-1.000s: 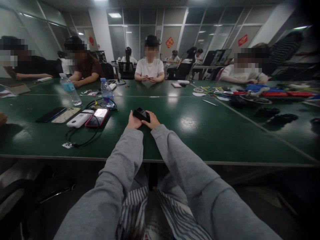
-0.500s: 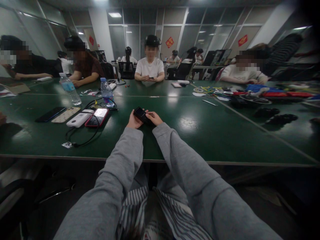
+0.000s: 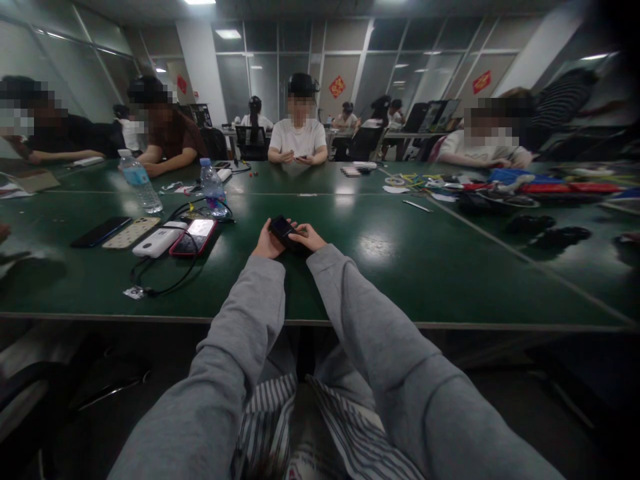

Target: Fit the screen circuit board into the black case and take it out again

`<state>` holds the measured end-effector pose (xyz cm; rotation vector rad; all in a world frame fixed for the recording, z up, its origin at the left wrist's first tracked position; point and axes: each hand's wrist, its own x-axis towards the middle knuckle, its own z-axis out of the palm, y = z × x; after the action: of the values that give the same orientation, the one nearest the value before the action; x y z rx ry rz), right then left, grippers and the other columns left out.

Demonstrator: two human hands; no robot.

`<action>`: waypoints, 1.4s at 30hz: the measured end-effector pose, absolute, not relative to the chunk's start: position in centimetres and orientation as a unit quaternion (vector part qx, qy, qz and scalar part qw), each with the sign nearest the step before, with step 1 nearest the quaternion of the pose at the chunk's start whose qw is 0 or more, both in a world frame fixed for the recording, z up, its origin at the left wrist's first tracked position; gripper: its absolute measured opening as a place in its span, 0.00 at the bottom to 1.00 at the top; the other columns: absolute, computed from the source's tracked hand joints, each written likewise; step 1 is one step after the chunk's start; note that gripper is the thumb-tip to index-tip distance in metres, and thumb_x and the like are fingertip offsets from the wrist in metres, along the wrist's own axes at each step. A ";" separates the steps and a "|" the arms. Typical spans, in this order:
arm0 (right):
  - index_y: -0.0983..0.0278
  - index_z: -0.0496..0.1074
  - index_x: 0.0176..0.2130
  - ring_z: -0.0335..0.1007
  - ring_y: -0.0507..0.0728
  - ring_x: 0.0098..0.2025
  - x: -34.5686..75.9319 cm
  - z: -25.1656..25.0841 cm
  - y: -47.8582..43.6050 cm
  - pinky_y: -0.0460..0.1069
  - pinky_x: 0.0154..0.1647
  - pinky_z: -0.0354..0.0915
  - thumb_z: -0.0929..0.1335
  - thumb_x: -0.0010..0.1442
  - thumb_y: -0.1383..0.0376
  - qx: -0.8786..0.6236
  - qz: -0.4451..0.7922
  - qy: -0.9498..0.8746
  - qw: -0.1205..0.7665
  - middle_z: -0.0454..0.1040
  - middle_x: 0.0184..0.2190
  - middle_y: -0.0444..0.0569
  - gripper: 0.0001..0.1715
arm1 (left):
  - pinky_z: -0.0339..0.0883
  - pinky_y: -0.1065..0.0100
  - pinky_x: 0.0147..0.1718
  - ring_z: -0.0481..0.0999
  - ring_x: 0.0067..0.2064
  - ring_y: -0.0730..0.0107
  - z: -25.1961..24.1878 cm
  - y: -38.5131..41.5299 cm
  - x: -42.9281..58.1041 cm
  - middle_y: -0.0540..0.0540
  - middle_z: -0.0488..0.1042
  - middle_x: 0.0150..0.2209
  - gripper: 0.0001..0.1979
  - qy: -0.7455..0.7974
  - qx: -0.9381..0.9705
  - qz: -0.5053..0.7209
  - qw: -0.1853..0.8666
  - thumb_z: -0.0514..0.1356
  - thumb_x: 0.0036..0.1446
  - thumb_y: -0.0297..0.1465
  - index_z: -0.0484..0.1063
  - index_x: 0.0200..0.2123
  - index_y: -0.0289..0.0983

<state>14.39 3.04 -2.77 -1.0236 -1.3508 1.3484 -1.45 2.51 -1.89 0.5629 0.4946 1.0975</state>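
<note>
A small black handheld device with a screen (image 3: 281, 226) is held just above the green table (image 3: 400, 287), its screen tilted up toward me. My left hand (image 3: 267, 241) wraps round its left side and underside. From the right, my right hand (image 3: 311, 237) grips the lower end, with the thumb lying over the device's front. The right fingers partly cover that lower part, so its buttons, if any, cannot be made out. Both grey sleeves reach in over the table's near edge.
Left of my hands lie a red-edged phone (image 3: 194, 238), a white power bank (image 3: 159, 240) with a black cable, a patterned phone (image 3: 131, 233) and a dark phone (image 3: 101, 231). Two water bottles (image 3: 140, 182) (image 3: 213, 187) stand behind. Cables (image 3: 420, 181) lie right; people sit opposite.
The device has turned slightly in my hands, and my right thumb has shifted a little over its front. The person opposite has moved a hand. The view has shifted slightly.
</note>
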 end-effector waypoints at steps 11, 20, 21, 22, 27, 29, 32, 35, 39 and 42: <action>0.58 0.60 0.28 0.69 0.52 0.28 14.4 -3.0 3.4 0.52 0.36 0.68 0.80 0.26 0.54 -0.394 0.565 -0.525 0.500 0.72 0.25 0.36 0.35 | 0.65 0.57 0.55 0.75 0.54 0.56 -0.8 1.5 -0.9 0.36 0.77 0.50 0.33 0.218 0.270 0.499 0.794 0.47 0.64 0.49 0.68 0.58 0.29; 0.59 0.60 0.25 0.69 0.52 0.28 14.2 -3.0 3.5 0.51 0.35 0.67 0.79 0.27 0.52 -0.400 0.554 -0.501 0.531 0.71 0.24 0.38 0.33 | 0.68 0.57 0.51 0.75 0.53 0.56 -0.9 1.5 -0.8 0.37 0.78 0.49 0.30 0.227 0.298 0.491 0.786 0.50 0.62 0.51 0.73 0.52 0.33; 0.60 0.59 0.25 0.70 0.53 0.29 14.1 -3.0 3.4 0.51 0.36 0.67 0.79 0.27 0.52 -0.400 0.553 -0.498 0.535 0.71 0.24 0.39 0.33 | 0.68 0.57 0.51 0.75 0.52 0.56 -0.9 1.5 -0.8 0.37 0.78 0.48 0.30 0.228 0.298 0.492 0.786 0.50 0.61 0.52 0.73 0.51 0.33; 0.60 0.59 0.24 0.70 0.53 0.30 14.1 -3.0 3.4 0.51 0.36 0.68 0.79 0.27 0.51 -0.400 0.552 -0.495 0.540 0.71 0.25 0.39 0.33 | 0.68 0.57 0.51 0.75 0.52 0.56 -0.8 1.4 -0.7 0.37 0.78 0.48 0.30 0.229 0.297 0.493 0.785 0.51 0.61 0.52 0.73 0.50 0.33; 0.60 0.59 0.23 0.71 0.53 0.34 14.0 -3.4 3.8 0.50 0.38 0.68 0.80 0.25 0.51 -0.407 0.534 -0.475 0.568 0.73 0.30 0.40 0.34 | 0.69 0.61 0.47 0.77 0.48 0.58 -0.7 1.4 -0.4 0.37 0.79 0.44 0.32 0.250 0.293 0.493 0.780 0.50 0.60 0.56 0.75 0.44 0.33; 0.60 0.59 0.24 0.71 0.54 0.32 14.1 -3.5 4.0 0.50 0.35 0.68 0.79 0.26 0.50 -0.421 0.524 -0.464 0.578 0.72 0.28 0.40 0.34 | 0.70 0.62 0.44 0.78 0.44 0.60 -0.7 1.6 -0.2 0.38 0.79 0.39 0.32 0.279 0.289 0.496 0.770 0.52 0.58 0.58 0.75 0.40 0.34; 0.59 0.60 0.26 0.70 0.54 0.29 14.6 -3.5 4.3 0.49 0.30 0.67 0.79 0.28 0.48 -0.442 0.508 -0.444 0.591 0.69 0.22 0.38 0.34 | 0.69 0.65 0.42 0.77 0.37 0.65 -0.8 1.7 0.6 0.42 0.77 0.32 0.26 0.337 0.307 0.524 0.719 0.60 0.54 0.54 0.75 0.36 0.35; 0.58 0.60 0.27 0.67 0.52 0.26 15.2 -3.4 4.4 0.48 0.27 0.65 0.78 0.28 0.46 -0.453 0.497 -0.426 0.605 0.67 0.20 0.36 0.35 | 0.67 0.67 0.45 0.77 0.37 0.70 -0.9 1.5 1.5 0.44 0.78 0.36 0.16 0.355 0.372 0.545 0.662 0.72 0.48 0.34 0.75 0.38 0.34; 0.58 0.59 0.26 0.66 0.51 0.24 15.5 -3.0 4.2 0.47 0.27 0.65 0.77 0.28 0.47 -0.453 0.493 -0.420 0.613 0.67 0.20 0.35 0.34 | 0.66 0.68 0.45 0.76 0.39 0.71 -1.1 1.3 1.9 0.44 0.78 0.38 0.19 0.352 0.388 0.549 0.651 0.73 0.42 0.24 0.75 0.39 0.33; 0.59 0.59 0.26 0.67 0.51 0.24 15.4 -2.7 3.8 0.47 0.26 0.65 0.78 0.28 0.48 -0.447 0.497 -0.425 0.611 0.67 0.20 0.35 0.33 | 0.67 0.68 0.43 0.76 0.37 0.72 -1.4 1.7 1.6 0.45 0.78 0.37 0.15 0.357 0.383 0.554 0.647 0.73 0.45 0.27 0.75 0.37 0.34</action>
<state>15.40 3.79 -2.70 -1.0314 -0.9797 1.1463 1.57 1.69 -1.35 0.8718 0.8125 1.2600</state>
